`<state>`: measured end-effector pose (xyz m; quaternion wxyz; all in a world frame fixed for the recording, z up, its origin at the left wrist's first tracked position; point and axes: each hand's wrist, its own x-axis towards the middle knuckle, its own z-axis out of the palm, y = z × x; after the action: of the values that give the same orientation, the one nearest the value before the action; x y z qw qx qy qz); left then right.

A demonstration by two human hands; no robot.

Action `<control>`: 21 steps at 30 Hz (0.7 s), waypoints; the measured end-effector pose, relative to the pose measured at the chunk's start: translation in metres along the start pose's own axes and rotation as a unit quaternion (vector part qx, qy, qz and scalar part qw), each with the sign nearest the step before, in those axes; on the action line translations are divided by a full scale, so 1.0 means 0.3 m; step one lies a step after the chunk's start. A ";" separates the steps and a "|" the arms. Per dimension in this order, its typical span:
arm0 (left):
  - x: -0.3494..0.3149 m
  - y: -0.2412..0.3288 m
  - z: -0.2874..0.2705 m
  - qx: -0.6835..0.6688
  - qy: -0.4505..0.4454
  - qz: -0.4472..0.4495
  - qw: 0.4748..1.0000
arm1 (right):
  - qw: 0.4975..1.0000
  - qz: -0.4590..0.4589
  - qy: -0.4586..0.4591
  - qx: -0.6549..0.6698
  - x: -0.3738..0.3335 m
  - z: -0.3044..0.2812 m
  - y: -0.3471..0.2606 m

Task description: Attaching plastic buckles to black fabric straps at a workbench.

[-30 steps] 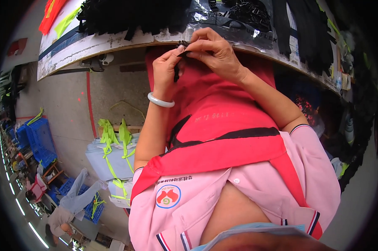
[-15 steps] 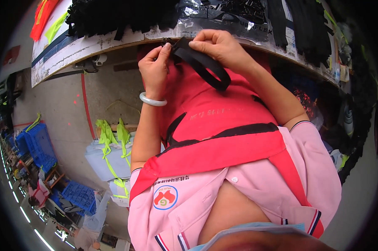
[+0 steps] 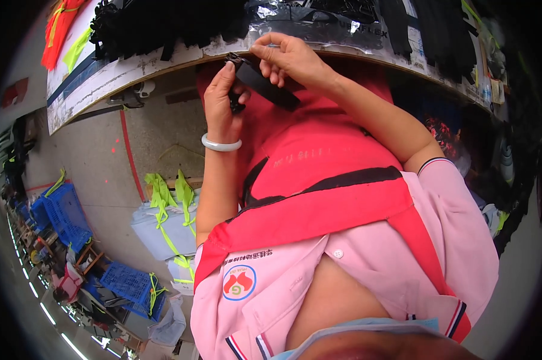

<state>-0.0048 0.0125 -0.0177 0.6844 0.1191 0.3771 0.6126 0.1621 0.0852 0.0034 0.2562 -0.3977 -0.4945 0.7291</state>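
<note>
My left hand (image 3: 224, 99) is closed around a black strap with a buckle (image 3: 233, 58) at its upper end, the thumb pressed on the buckle's side. From there the wide black webbing strap (image 3: 265, 87) loops down to the right over my red apron (image 3: 319, 138). Just above the strap is my right hand (image 3: 295, 60), its fingers loosely bent and apart, with nothing visible between them. Its lower fingers are close to the webbing; whether they touch it I cannot make out.
Beyond my hands runs the worn edge of a white table (image 3: 145, 71), bearing a heap of black straps (image 3: 169, 24) and a clear plastic bag (image 3: 319, 24) of black parts. Grey bundles with yellow-green ties (image 3: 163, 225) stand at lower left, near blue crates (image 3: 66, 213).
My right hand has come off the strap and moved slightly up and left. My left hand has wrapped further around the buckle end, and the strap loop has swung down and left.
</note>
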 end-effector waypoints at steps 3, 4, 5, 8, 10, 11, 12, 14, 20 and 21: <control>0.006 0.048 -0.115 -0.192 -0.049 -0.131 0.971 | 0.994 -0.033 -0.063 -0.087 -0.009 -0.019 -0.030; 0.009 0.045 -0.121 -0.246 -0.050 -0.108 0.962 | 0.990 -0.029 -0.082 -0.111 -0.003 -0.022 -0.032; 0.012 0.048 -0.128 -0.245 -0.059 -0.122 0.960 | 0.991 -0.027 -0.079 -0.109 -0.010 -0.019 -0.031; 0.012 0.039 -0.117 -0.226 -0.063 -0.142 0.962 | 0.978 0.018 -0.120 -0.172 -0.031 -0.004 -0.016; 0.007 0.026 -0.110 -0.208 -0.056 -0.142 0.966 | 0.944 -0.162 -0.114 -0.264 -0.014 -0.013 0.023; 0.003 0.015 -0.116 -0.155 -0.054 -0.132 0.978 | 0.943 -0.164 -0.116 -0.264 -0.018 -0.013 0.019; -0.001 0.005 -0.121 -0.102 -0.051 -0.121 0.986 | 0.951 -0.133 -0.097 -0.262 -0.027 -0.013 0.012; -0.009 -0.005 -0.113 -0.054 -0.027 -0.109 0.992 | 0.957 -0.101 -0.075 -0.260 -0.037 -0.007 -0.002; -0.037 0.034 -0.053 0.133 -0.032 -0.042 0.990 | 0.986 0.115 -0.110 -0.046 -0.022 -0.012 -0.012; -0.039 0.022 -0.065 0.222 0.011 -0.017 0.975 | 0.981 0.137 -0.137 0.022 -0.019 -0.016 0.022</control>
<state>-0.0222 -0.0027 -0.0226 0.6464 0.2549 0.5137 0.5032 0.1696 0.0809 -0.0016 0.0926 -0.3524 -0.4496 0.8155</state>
